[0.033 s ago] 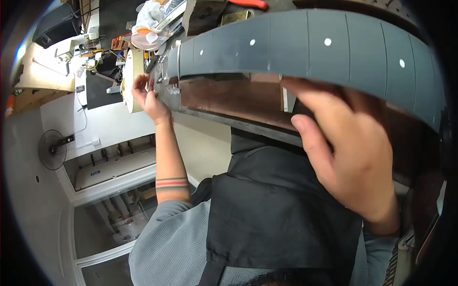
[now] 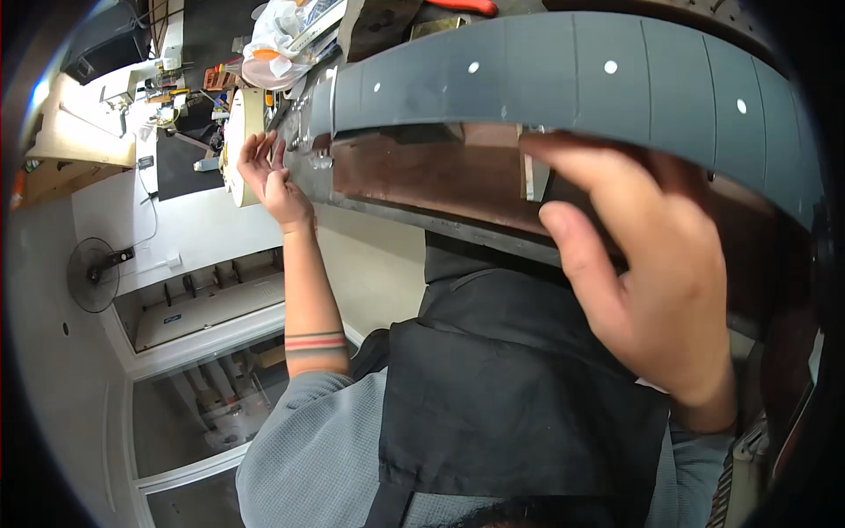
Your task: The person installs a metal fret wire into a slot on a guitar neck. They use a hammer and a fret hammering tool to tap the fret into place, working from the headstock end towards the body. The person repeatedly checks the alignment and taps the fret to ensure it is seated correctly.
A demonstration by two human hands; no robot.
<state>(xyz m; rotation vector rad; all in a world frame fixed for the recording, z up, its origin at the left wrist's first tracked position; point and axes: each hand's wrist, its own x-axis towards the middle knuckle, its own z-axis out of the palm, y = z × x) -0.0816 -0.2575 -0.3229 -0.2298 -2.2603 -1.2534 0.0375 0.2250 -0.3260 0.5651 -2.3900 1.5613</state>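
Note:
A grey guitar neck (image 2: 537,75) with white dot markers and thin cross lines arches across the upper right, very close to me. My right hand (image 2: 651,255) is below its near edge, thumb spread away and index finger stretched toward the neck's underside. The other fingers are partly hidden behind the neck, so I cannot tell whether they touch it. My left hand (image 2: 277,180) is raised at the left, apart from the neck, with its fingers loosely bent and separated and nothing visible in them. It is nearest a cream rounded object (image 2: 238,145).
Beneath the neck lies a brown surface (image 2: 422,176) with a small pale-edged piece (image 2: 532,179). A plastic bag (image 2: 277,48) and a red-handled tool (image 2: 462,6) are at the back. Small tools clutter the left bench. A fan (image 2: 94,275) hangs at far left.
The neck appears slightly higher in the view. My left fingers have spread a little more, and my right hand has shifted slightly.

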